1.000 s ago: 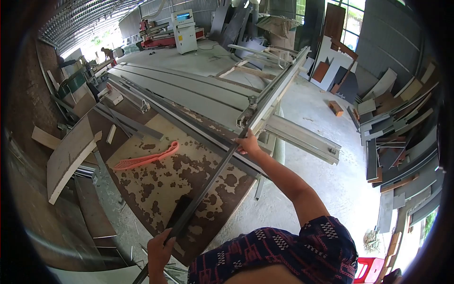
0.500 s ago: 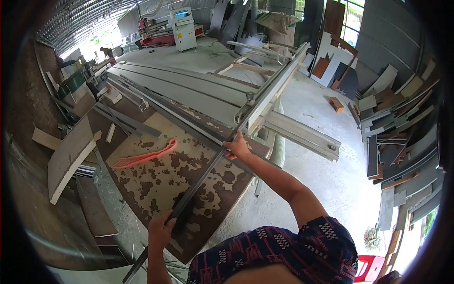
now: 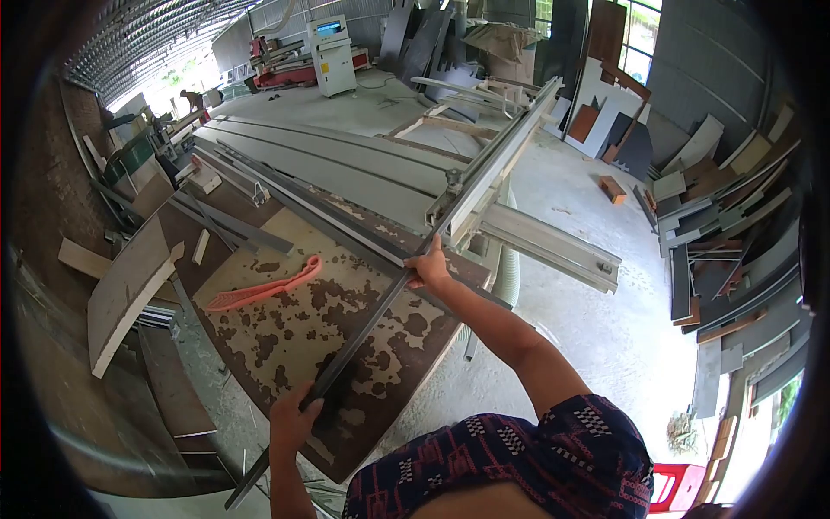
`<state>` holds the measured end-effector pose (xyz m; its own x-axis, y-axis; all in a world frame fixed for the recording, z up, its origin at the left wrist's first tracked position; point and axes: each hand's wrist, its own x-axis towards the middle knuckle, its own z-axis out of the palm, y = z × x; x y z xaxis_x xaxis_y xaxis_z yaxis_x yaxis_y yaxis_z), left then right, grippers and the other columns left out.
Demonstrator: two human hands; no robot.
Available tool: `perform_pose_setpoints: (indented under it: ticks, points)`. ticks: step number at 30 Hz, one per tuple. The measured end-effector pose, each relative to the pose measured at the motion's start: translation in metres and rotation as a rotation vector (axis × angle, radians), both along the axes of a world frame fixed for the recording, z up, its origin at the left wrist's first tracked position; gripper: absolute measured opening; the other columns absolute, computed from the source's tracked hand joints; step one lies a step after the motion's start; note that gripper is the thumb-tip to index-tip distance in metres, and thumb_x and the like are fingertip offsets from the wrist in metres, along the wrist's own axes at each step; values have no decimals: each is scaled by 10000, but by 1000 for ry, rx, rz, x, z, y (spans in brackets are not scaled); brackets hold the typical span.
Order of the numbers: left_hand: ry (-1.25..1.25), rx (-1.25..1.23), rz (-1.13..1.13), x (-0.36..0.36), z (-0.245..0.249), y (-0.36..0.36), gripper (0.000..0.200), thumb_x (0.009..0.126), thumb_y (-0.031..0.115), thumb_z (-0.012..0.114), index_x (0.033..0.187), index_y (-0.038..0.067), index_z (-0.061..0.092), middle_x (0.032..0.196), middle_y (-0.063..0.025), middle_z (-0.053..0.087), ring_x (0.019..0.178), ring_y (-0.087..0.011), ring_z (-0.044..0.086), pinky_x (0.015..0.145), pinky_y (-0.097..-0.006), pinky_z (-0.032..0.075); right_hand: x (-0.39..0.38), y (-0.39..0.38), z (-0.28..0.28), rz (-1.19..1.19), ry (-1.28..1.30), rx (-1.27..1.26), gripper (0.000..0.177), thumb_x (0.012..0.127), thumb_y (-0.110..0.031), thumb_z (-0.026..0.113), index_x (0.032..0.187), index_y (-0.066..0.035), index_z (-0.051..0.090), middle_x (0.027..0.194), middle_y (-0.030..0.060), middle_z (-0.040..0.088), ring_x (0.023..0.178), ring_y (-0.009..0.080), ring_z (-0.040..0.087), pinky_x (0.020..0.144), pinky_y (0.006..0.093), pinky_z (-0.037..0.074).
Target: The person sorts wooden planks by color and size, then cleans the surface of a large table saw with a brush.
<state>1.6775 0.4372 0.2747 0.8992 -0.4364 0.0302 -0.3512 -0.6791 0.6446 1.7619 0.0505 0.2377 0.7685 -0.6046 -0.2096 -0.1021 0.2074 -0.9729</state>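
Note:
A long, narrow dark strip (image 3: pixel 359 336) runs diagonally across a worn, blotchy tabletop (image 3: pixel 285 342). My left hand (image 3: pixel 294 417) is closed around the strip close to its near end, at the table's front left edge. Farther along, my right hand (image 3: pixel 428 265) grips the same strip, thumb pointing up, beside a metal rail (image 3: pixel 497 164). Another long dark strip (image 3: pixel 346 227) lies across the table and meets the held one near my right hand. On the tabletop to the left rests a pink-orange plastic push handle (image 3: pixel 268 288).
A sliding-table arm (image 3: pixel 553 246) juts out at the right. Board offcuts (image 3: pixel 130 294) lean on the left, and stacked panels (image 3: pixel 735 251) line the right wall. A white machine cabinet (image 3: pixel 333 60) stands at the back. Far left, a person (image 3: pixel 192 98) bends over.
Both hands keep their hold on the strip. Its near end shows slightly higher in the view, and the whole view has shifted a little.

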Motion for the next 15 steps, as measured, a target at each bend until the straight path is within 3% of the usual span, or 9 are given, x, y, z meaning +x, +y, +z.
perform_pose_setpoints:
  ticks: [2, 8, 11, 14, 15]
  points:
    - [-116, 98, 9, -9, 4, 12, 459, 686, 216, 691, 1096, 42, 579, 738, -117, 633, 700, -273, 619, 677, -324, 458, -1, -8, 2, -9, -9, -7, 976, 708, 56, 608, 1394, -141, -59, 668, 155, 571, 409, 216, 551, 319, 340, 462]
    - [186, 151, 234, -45, 24, 67, 564, 606, 226, 750, 1106, 35, 571, 706, -130, 630, 646, -206, 632, 611, -299, 466, -4, -35, 10, 8, -12, 20, 968, 712, 68, 589, 1394, -141, -65, 633, 134, 566, 379, 217, 535, 289, 323, 437]
    - [191, 103, 289, -63, 19, 90, 462, 636, 146, 708, 1059, -4, 596, 679, -111, 608, 630, -137, 580, 586, -273, 440, -2, -43, 6, 23, -17, 43, 991, 702, 75, 593, 1397, -148, -78, 669, 142, 560, 391, 221, 533, 289, 335, 431]
    - [271, 183, 191, -74, 30, 105, 437, 850, 439, 534, 1020, 49, 632, 921, -138, 647, 861, -292, 584, 784, -412, 417, 1, -46, 5, 19, -15, 51, 990, 708, 72, 591, 1397, -149, -85, 666, 137, 560, 392, 208, 531, 292, 328, 434]
    - [259, 176, 205, -76, 33, 107, 414, 837, 400, 565, 1039, 43, 620, 930, -146, 642, 853, -289, 584, 777, -396, 425, 1, -47, 5, 16, -8, 51, 990, 709, 71, 591, 1397, -148, -87, 665, 135, 560, 394, 204, 532, 294, 326, 437]
